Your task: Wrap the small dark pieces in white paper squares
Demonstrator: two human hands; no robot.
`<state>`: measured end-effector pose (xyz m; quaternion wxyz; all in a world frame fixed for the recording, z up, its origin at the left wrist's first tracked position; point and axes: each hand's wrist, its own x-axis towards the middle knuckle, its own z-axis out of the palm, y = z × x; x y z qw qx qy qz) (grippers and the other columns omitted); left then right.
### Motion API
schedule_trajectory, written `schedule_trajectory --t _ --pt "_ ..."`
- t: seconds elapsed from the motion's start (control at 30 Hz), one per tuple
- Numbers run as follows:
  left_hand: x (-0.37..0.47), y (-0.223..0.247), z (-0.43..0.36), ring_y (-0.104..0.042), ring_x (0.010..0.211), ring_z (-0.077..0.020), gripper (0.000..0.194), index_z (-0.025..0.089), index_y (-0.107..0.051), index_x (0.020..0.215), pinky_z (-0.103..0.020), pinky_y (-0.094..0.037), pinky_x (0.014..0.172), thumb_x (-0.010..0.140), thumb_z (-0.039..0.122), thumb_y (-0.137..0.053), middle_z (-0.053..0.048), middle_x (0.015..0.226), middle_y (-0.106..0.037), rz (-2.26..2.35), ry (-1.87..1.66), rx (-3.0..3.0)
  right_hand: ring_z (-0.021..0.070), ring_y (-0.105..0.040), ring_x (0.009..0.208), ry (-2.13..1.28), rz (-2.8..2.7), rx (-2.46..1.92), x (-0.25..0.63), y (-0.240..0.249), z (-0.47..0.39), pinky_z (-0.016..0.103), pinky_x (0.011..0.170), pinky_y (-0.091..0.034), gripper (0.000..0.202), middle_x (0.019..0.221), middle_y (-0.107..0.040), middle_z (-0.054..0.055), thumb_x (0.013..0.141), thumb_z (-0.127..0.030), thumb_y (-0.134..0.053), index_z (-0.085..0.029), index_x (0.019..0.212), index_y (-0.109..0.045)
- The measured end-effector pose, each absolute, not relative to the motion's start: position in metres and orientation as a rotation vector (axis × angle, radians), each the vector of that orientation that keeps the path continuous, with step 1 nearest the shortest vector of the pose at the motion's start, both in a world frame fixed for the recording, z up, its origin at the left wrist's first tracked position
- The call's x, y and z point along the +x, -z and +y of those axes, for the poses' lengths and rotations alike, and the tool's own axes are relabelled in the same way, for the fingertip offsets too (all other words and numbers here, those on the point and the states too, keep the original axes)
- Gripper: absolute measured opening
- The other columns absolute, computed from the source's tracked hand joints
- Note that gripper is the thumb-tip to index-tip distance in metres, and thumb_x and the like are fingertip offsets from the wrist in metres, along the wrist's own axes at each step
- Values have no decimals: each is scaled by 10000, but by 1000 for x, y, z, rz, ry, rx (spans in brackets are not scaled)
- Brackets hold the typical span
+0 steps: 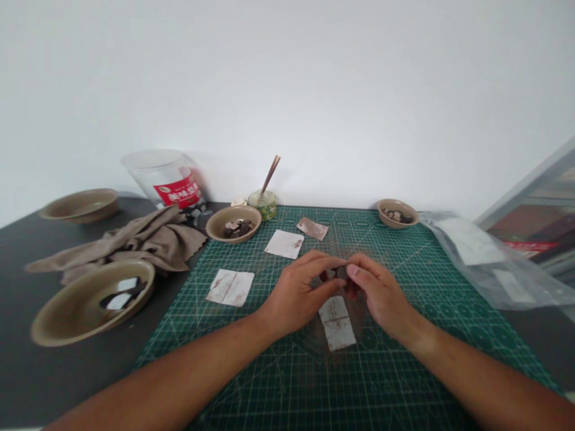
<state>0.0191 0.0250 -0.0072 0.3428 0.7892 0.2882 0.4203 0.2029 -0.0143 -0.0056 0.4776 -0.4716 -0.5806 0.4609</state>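
A dark desk (40, 371) stands against a plain white wall (314, 108), most of its middle covered by a green gridded cutting mat (404, 383). Reckoned from a worker's hands, a bowl of small pieces (214, 225) sits at ten o'clock on the mat's edge, just beside a cup with sticks (269, 209), while a smaller bowl (394, 225) lies at two o'clock. A large bowl (72, 304) holding dark and white pieces rests at nine o'clock, near a crumpled brown cloth (157, 244); a clear plastic bag (494, 272) spreads at three. Stained white sheets dot the mat, one sheet (338, 332) at six o'clock, just below the fingers. Forearms reach in from eight and four o'clock, the hands meeting over the mat with wrists apart and fingers bent inward. Between them is a small dark piece (342, 273), partly hidden by the fingers: the left hand (296, 294) grasps it between thumb and curled fingers, and the right hand (381, 293) pinches it, thumb foremost.
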Motion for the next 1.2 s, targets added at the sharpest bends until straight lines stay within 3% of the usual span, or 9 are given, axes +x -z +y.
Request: schedule_trajectory --t 0.27,0.73,1.07,1.2 --pt "21 10 24 -648 853 -134 277 247 -719 1148 -241 -515 785 879 178 -718 -1 955 -682 771 -1078 2066 139 -500 613 -956 -1477 -1237 198 3 -17 276 570 -375 249 654 -539 -32 967 -319 -524 -224 741 -570" --pt "23 14 22 -650 848 -127 272 224 -720 1141 -236 -510 769 884 136 -706 -2 926 -678 735 -1121 2088 127 -458 640 -907 -1525 -1285 196 3 -18 270 585 -358 247 684 -493 -46 973 -322 -517 -212 752 -534" --pt "23 16 23 -651 844 -115 285 208 -709 1170 -221 -521 743 897 128 -684 -19 967 -660 712 -1175 2127 127 -471 686 -1015 -1508 -1232 196 3 -20 254 611 -396 167 752 -507 -37 928 -342 -638 -210 848 -574" --pt "21 17 25 -644 907 -119 299 241 -677 1225 -228 -540 793 932 183 -671 -23 1059 -644 714 -1227 2115 126 -514 671 -1264 -1406 -1052 198 9 -17 255 609 -420 250 755 -551 -27 980 -448 -576 -210 917 -616"
